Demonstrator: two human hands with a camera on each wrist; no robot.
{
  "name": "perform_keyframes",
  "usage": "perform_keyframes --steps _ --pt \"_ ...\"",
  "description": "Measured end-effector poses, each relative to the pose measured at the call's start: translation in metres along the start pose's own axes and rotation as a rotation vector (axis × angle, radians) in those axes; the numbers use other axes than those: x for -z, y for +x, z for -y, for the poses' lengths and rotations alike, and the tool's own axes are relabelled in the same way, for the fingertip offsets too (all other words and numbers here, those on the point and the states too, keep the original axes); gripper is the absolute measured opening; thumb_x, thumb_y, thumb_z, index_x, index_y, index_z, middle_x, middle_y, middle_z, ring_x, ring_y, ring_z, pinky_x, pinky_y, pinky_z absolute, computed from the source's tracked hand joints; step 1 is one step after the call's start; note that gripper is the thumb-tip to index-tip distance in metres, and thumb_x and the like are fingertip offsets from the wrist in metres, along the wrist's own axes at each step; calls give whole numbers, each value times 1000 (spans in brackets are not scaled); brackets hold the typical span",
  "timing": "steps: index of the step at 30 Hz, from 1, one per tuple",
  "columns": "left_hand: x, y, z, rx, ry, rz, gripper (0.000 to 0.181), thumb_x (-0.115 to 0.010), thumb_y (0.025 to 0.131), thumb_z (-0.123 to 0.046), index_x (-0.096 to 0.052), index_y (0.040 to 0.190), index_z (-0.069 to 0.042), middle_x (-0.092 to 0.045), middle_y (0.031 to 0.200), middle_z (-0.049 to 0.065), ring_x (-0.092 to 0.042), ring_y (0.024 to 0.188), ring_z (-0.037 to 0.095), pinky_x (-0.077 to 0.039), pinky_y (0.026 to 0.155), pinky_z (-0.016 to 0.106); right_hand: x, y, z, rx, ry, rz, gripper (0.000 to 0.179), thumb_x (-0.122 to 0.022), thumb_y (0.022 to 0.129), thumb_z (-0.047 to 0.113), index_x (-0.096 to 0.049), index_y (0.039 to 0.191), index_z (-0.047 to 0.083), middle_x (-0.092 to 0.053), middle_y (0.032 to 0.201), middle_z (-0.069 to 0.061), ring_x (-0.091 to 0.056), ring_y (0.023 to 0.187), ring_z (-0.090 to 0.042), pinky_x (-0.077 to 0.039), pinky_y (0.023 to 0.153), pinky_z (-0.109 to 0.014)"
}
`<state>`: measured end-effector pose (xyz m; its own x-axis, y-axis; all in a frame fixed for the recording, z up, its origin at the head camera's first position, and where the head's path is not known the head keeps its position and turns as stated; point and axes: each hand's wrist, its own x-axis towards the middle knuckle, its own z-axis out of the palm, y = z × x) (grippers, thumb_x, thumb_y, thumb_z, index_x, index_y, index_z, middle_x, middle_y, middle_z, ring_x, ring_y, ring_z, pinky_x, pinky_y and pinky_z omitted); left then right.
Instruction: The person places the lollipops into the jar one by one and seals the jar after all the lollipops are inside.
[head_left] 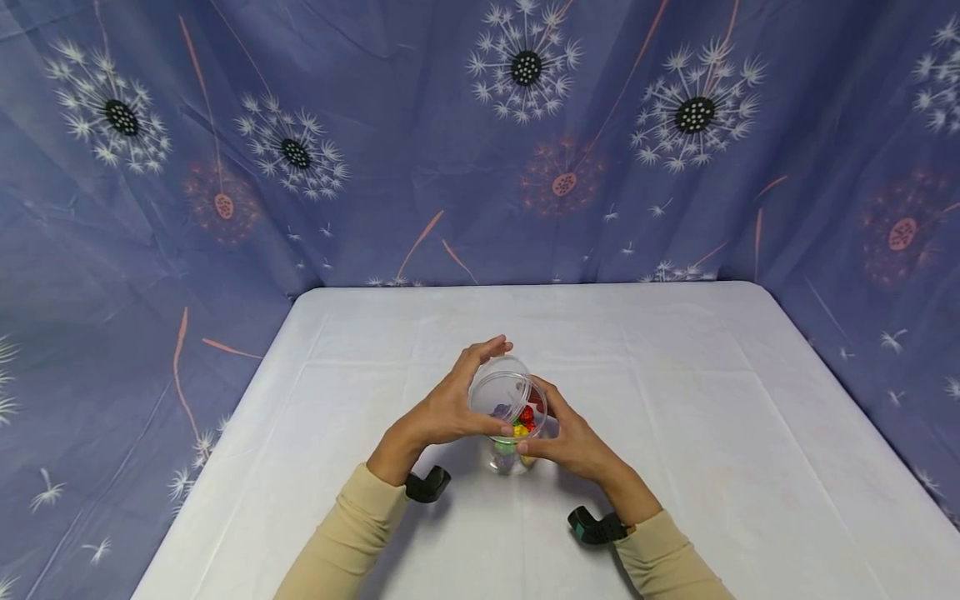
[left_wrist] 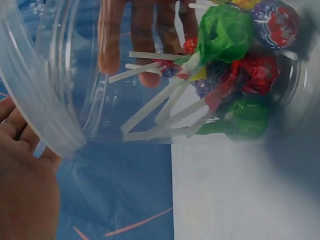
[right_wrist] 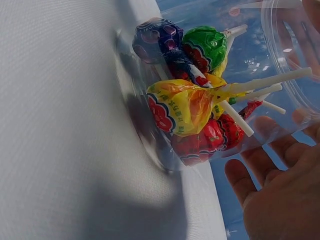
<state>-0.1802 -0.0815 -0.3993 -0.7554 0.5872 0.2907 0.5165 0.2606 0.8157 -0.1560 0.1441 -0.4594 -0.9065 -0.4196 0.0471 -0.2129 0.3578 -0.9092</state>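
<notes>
A clear plastic jar (head_left: 498,461) stands at the middle of the white table, with several wrapped lollipops inside. In the right wrist view a yellow lollipop (right_wrist: 180,105) lies before red, green and purple ones, heads at the bottom and white sticks toward the mouth. My left hand (head_left: 450,408) holds the clear round lid (left_wrist: 37,90) between thumb and fingers; it sits tilted at the jar's mouth. My right hand (head_left: 573,437) grips the jar's side near the top, thumb in front and fingers behind.
A white cloth covers the table (head_left: 675,358). Behind and on both sides hangs a blue curtain (head_left: 420,167) with dandelion prints. Black wrist cameras (head_left: 596,527) sit on both wrists, below beige sleeves (head_left: 348,533).
</notes>
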Motion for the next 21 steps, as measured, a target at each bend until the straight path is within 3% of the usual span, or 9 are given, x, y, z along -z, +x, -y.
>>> perform_keyframes --steps 6,11,17,21 --pt "-5 3 3 -19 96 32 114 -87 64 -31 -11 150 -35 -29 150 -8 -28 138 12 -30 112 49 1 0 0 -2 1 6 87 -76 77 33 -22 145 42 -45 142 -6 -39 133 -39 -36 99 -63" --pt "-2 -1 0 -5 87 -6 115 -88 63 -31 -13 149 -36 -27 151 -9 -24 142 12 -28 112 51 0 1 -1 13 5 7 88 -77 77 32 -22 146 39 -47 140 -7 -40 132 -38 -36 99 -62" --pt "5 -13 1 59 73 -55 109 -87 64 -31 -19 148 -35 -26 151 -11 -23 142 14 -26 112 53 -1 1 -1 26 -9 -14 87 -77 77 31 -24 145 38 -47 140 -6 -41 131 -39 -34 100 -63" --pt "6 -24 9 139 82 -73 106 -86 64 -37 -20 147 -38 -24 152 -10 -21 143 16 -25 111 56 -1 1 -2 29 -4 -15 88 -78 76 30 -25 145 37 -48 140 -8 -42 131 -39 -33 101 -63"
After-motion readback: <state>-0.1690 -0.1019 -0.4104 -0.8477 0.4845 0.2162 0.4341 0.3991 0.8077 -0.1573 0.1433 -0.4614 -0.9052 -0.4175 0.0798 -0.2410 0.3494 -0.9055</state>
